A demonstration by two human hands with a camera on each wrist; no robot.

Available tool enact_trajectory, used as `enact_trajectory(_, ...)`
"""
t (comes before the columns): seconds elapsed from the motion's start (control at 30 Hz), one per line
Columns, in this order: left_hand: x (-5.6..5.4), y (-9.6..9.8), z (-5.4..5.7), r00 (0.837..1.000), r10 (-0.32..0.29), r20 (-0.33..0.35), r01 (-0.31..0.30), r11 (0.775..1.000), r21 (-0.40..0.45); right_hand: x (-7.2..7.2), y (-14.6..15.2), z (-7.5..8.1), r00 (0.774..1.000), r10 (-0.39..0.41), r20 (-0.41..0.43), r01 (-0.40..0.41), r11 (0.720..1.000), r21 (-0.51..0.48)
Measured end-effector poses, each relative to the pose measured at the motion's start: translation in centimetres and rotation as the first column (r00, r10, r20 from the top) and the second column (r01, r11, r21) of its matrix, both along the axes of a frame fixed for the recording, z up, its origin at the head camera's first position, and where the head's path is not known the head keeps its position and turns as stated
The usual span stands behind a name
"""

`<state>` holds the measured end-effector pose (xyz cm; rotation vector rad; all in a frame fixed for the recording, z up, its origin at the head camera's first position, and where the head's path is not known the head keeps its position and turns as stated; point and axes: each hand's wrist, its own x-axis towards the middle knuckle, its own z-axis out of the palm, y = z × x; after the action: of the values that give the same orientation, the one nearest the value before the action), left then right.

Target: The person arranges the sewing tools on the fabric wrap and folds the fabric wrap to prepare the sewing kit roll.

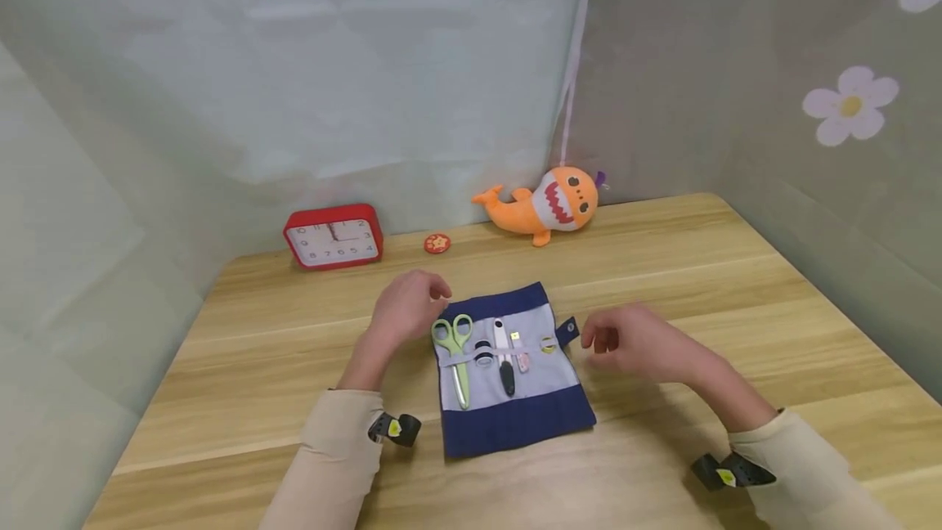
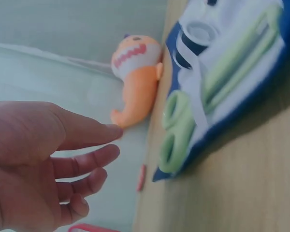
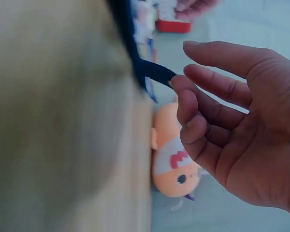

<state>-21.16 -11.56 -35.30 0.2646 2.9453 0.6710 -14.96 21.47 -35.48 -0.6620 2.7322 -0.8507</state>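
Observation:
An unrolled navy and grey fabric tool roll (image 1: pixel 518 429) lies on the table. Its elastic band holds green-handled scissors (image 1: pixel 461 375), black and white thread spools (image 1: pixel 483 354), a slim white-and-black tool (image 1: pixel 505 366), a small pink item (image 1: pixel 522 361) and a small yellow ring-like item (image 1: pixel 548 344). My left hand (image 1: pixel 407 307) hovers by the roll's far left corner, near the scissor handles, fingers loosely bent and holding nothing. Beside the snap tab (image 1: pixel 567 331) on the right edge is my right hand (image 1: pixel 636 342), fingers loosely curled, fingertips close to the tab (image 3: pixel 157 72).
Along the back of the wooden table (image 1: pixel 243 334) stand a red clock (image 1: pixel 333 240), a small round red piece with a star (image 1: pixel 437 244) and an orange shark plush (image 1: pixel 540 207). Fabric-covered walls (image 1: pixel 368 88) rise behind and at the sides.

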Motion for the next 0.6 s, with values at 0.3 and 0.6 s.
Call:
enact_trajectory(0.3,-1.9,-1.2,-1.7,0.994,-0.099,-0.046,0.098,0.995,-0.038,2.2,-0.6,-2.5,0.994,0.103,0.048,-0.102,0.994,-0.026)
enact_trajectory(0.6,-2.8,-1.6,-3.7,0.988,-0.153,-0.017,0.152,0.987,-0.058,3.2,-1.4,-3.3,0.991,0.091,0.097,-0.095,0.995,0.041)
